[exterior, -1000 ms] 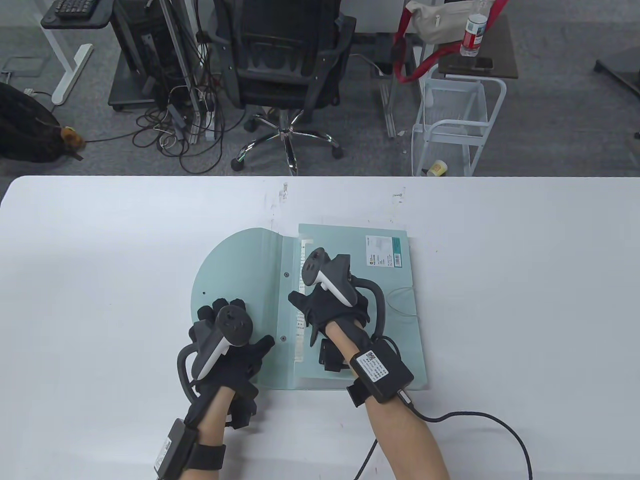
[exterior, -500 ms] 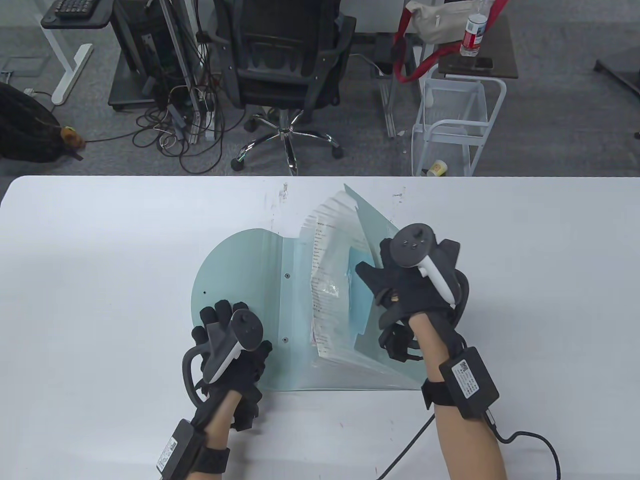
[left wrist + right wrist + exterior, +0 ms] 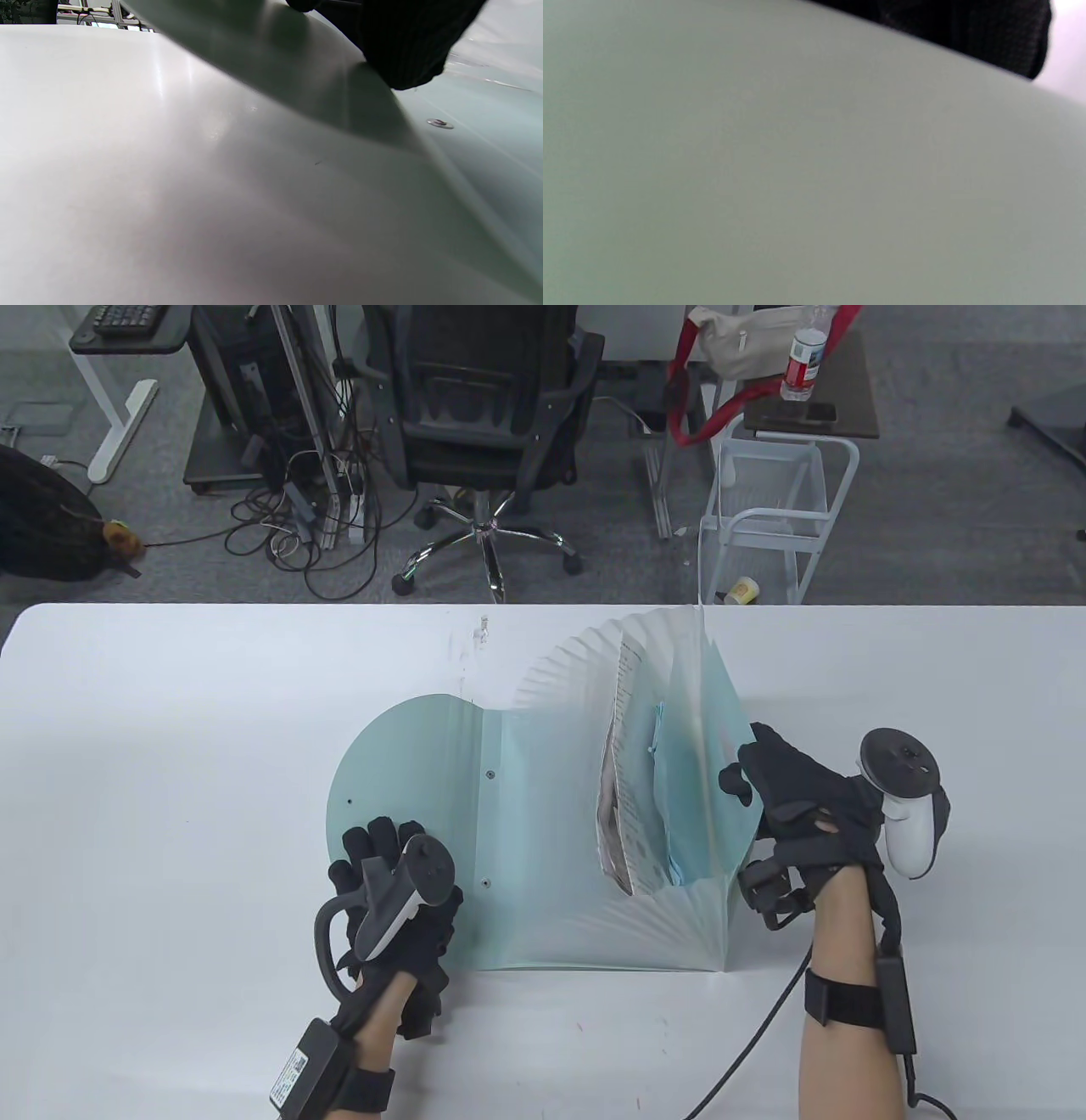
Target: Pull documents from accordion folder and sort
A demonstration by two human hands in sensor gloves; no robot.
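A pale green accordion folder (image 3: pixel 543 831) lies fanned open on the white table (image 3: pixel 170 746). Its round flap (image 3: pixel 399 763) lies flat to the left. My left hand (image 3: pixel 382 874) rests on the flap's near part; a gloved fingertip (image 3: pixel 403 55) touches the flap in the left wrist view. My right hand (image 3: pixel 764 789) grips the folder's front cover (image 3: pixel 717 780) and holds it upright at the right. The cover (image 3: pixel 755 169) fills the right wrist view. Printed documents (image 3: pixel 618 780) and a blue sheet (image 3: pixel 657 755) stand in the pockets.
The table's far edge runs behind the folder. Beyond it on the floor stand an office chair (image 3: pixel 484 415), a white wire cart (image 3: pixel 768 517) and tangled cables (image 3: pixel 305 517). A black cable (image 3: pixel 747 1035) trails from my right wrist over the table's near part.
My right hand has pulled the folder's front cover up and to the right, fanning the pockets open and showing the documents. My left hand has stayed on the flap.
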